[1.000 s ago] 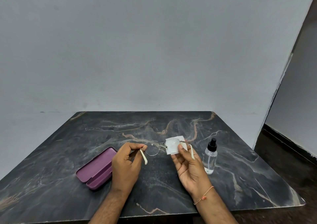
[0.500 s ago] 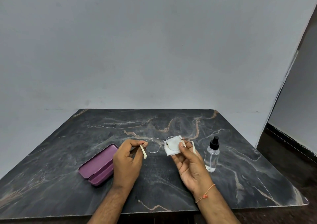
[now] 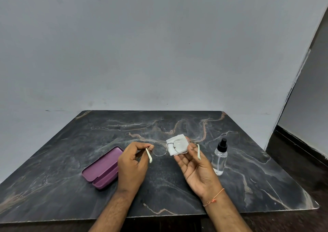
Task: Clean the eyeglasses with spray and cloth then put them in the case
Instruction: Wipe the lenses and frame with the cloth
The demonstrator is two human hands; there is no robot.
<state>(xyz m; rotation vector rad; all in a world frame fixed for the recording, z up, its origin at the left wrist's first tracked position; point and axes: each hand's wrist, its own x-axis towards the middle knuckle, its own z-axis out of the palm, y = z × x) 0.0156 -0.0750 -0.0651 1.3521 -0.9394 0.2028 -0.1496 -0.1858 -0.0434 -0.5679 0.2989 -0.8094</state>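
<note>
Both hands hold the eyeglasses point(image 3: 167, 147) up above the dark marbled surface point(image 3: 177, 187), lenses facing away from the camera and the two pale temple tips pointing back toward the person. The left hand point(image 3: 132, 166) has its fingers curled in, and its grip pinches the frame at the left hinge, between thumb and forefinger, with the cream temple tip sticking out below the fingers. The right hand point(image 3: 197, 167) is turned palm up; its thumb lies on the near face of the right lens while the fingers reach behind, and a white cloth point(image 3: 177, 146) sits behind that lens, seen through the glass and jutting past its rim (so this grip closes on lens and cloth together). An orange thread point(image 3: 213, 197) is tied round the right wrist.

The purple case point(image 3: 103, 167) lies open on the surface just left of the left hand, partly hidden behind it at its right end. A clear spray bottle point(image 3: 220, 158) with a black nozzle stands upright on the surface just right of the right hand, apart from it. A plain grey wall point(image 3: 159, 45) rises behind the surface
</note>
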